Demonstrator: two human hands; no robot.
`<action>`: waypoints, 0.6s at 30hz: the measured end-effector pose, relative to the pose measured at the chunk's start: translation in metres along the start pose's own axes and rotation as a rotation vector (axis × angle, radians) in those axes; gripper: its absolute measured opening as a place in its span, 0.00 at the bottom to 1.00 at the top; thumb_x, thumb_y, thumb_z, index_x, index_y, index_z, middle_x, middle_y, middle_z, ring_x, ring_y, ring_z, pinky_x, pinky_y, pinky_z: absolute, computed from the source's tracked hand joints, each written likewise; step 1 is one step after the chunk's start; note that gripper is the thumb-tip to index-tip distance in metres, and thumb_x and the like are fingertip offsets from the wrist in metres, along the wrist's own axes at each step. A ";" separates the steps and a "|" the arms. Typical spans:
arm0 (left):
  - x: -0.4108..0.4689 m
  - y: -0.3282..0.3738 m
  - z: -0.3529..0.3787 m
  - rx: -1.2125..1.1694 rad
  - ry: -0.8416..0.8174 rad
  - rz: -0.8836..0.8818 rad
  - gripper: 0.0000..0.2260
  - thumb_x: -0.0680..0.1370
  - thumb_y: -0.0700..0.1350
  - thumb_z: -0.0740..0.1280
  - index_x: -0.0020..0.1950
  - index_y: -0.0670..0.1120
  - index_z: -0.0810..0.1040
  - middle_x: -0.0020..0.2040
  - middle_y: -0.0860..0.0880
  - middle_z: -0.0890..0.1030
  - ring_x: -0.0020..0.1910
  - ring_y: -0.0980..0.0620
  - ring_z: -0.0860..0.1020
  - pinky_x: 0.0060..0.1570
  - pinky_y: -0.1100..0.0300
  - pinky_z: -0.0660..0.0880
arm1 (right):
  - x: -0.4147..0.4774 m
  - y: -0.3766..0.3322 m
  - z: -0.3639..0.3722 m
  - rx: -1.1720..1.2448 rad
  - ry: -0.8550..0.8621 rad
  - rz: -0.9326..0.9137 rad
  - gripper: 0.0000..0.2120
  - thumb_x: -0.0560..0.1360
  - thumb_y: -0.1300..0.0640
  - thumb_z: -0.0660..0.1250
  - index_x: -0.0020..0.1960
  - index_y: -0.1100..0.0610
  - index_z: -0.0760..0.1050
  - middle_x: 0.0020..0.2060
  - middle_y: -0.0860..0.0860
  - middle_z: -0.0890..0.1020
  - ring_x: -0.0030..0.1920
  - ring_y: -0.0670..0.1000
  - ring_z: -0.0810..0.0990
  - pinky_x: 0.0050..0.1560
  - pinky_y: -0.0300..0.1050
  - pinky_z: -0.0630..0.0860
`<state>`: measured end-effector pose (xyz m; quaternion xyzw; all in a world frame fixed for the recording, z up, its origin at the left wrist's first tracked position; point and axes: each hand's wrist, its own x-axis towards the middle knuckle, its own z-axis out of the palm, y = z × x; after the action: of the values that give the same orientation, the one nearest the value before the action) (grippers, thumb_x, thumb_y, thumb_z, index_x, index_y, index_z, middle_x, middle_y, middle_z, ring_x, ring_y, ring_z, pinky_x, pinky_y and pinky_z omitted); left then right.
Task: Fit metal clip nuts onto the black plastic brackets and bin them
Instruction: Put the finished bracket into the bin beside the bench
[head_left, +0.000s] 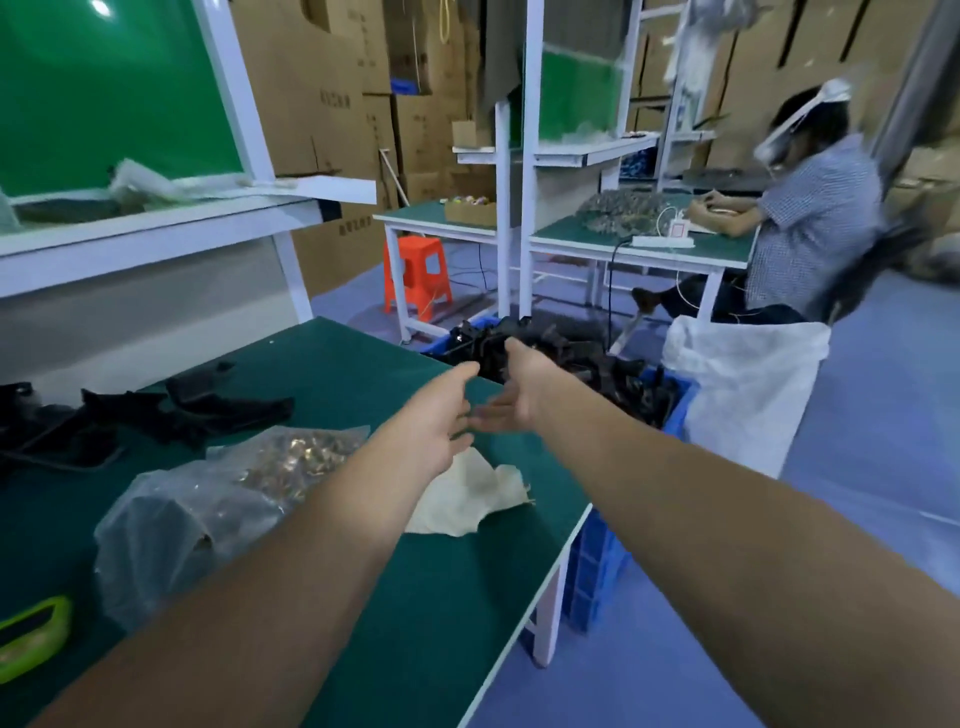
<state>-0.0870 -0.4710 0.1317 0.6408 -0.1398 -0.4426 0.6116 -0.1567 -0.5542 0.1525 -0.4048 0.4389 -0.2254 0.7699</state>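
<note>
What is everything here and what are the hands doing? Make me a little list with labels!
left hand: open, empty, stretched forward
right hand: open, beside it, fingers blurred
storage: blue plastic crate beside the green table, heaped with black plastic brackets
supply: clear plastic bag of brass-coloured metal clip nuts on the table
waiting: loose black brackets, table's left
extra: cream cloth under the left wrist

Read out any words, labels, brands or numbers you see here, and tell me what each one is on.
No text here can be read.
Cardboard boxes: dark printed characters, too blurred to read.
White card with a red border, on the far table: too small to read.
</note>
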 end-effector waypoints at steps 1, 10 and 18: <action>0.005 0.002 -0.007 -0.011 0.021 0.002 0.16 0.80 0.55 0.68 0.62 0.45 0.79 0.56 0.45 0.80 0.55 0.48 0.82 0.47 0.55 0.77 | 0.002 0.014 0.015 -0.075 -0.043 -0.009 0.21 0.84 0.42 0.58 0.64 0.59 0.71 0.56 0.60 0.78 0.52 0.60 0.82 0.46 0.54 0.81; -0.010 -0.025 -0.086 0.446 0.312 0.345 0.09 0.69 0.49 0.66 0.44 0.50 0.84 0.46 0.53 0.85 0.50 0.52 0.82 0.46 0.64 0.75 | -0.009 0.128 0.080 -0.291 -0.195 -0.353 0.08 0.73 0.55 0.62 0.49 0.51 0.78 0.46 0.51 0.84 0.48 0.55 0.84 0.53 0.55 0.82; -0.083 -0.005 -0.184 0.634 0.604 0.726 0.10 0.76 0.43 0.68 0.45 0.56 0.87 0.43 0.65 0.85 0.47 0.71 0.79 0.46 0.80 0.70 | -0.061 0.143 0.149 -0.499 -0.339 -0.548 0.14 0.68 0.54 0.60 0.45 0.47 0.84 0.34 0.46 0.86 0.36 0.48 0.85 0.37 0.47 0.82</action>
<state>-0.0005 -0.2888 0.1343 0.8021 -0.2960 0.0627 0.5149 -0.0611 -0.3663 0.1076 -0.7126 0.2232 -0.2388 0.6208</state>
